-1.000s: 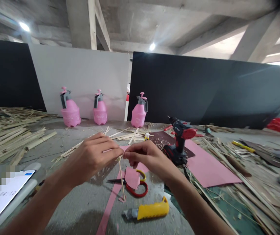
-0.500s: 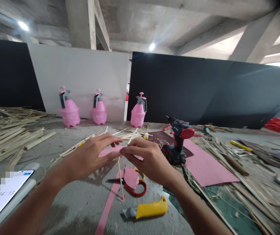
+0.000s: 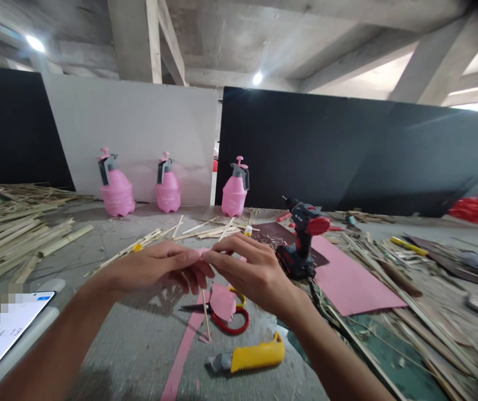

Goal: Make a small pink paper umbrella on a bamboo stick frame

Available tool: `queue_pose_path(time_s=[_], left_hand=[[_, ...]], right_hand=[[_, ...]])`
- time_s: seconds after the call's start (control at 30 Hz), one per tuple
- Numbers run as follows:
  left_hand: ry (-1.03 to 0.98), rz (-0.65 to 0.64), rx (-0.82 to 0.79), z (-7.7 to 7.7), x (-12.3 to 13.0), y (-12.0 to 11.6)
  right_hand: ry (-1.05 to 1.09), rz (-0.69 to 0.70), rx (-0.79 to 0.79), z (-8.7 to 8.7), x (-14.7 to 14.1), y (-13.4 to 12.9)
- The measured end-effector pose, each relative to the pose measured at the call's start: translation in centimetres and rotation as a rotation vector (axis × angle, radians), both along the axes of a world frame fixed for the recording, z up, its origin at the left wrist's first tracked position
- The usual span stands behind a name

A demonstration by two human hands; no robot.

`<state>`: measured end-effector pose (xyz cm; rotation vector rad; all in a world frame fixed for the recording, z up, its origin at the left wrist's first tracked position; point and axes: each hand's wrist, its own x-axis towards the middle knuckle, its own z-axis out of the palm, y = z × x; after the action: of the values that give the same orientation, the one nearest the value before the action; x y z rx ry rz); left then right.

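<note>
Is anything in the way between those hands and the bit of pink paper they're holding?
Nothing visible: the left hand and right hand both touch the pink paper directly, with the thin wooden stick below them.

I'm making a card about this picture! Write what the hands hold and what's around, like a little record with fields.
Left hand: pinching pink paper
Right hand: pinching the same paper
Under the hands: thin wooden stick
Tools nearby: red-handled scissors, yellow utility knife, cordless drill
Farther back: three pink pump sprayers

Three pink pump sprayers (image 3: 168, 195) stand beyond a red-and-black cordless drill (image 3: 301, 239), a yellow utility knife (image 3: 258, 353) and heaped bamboo strips (image 3: 17, 239).
</note>
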<state>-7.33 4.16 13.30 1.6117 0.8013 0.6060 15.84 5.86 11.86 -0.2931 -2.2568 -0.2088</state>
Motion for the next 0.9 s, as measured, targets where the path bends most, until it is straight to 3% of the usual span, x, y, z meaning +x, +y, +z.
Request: queue_pose_path(time_s=[0.13,0.23,0.47,0.63,0.9], left_hand=[[-0.084,0.031,-0.123,-0.5,0.2,0.0],[-0.081,0.090,-0.102,-0.7,0.3,0.3],[0.220,0.127,0.314,0.4,0.1,-0.1],[0.395,0.321,0.633,0.7,0.4,-1.3],[0.512,0.447,0.846,0.1,0.6,-1.4]], right_hand=[[0.010,0.006,0.013,0.0,0.1,-0.1],[0.015,-0.001,0.020,0.0,0.1,-0.1],[-0.035,-0.065,-0.068,0.0,-0.3,-0.1],[-0.108,-0.071,-0.116,0.0,-0.6,-0.4],[-0.135,-0.105,-0.115,-0.2,-0.8,-0.5]])
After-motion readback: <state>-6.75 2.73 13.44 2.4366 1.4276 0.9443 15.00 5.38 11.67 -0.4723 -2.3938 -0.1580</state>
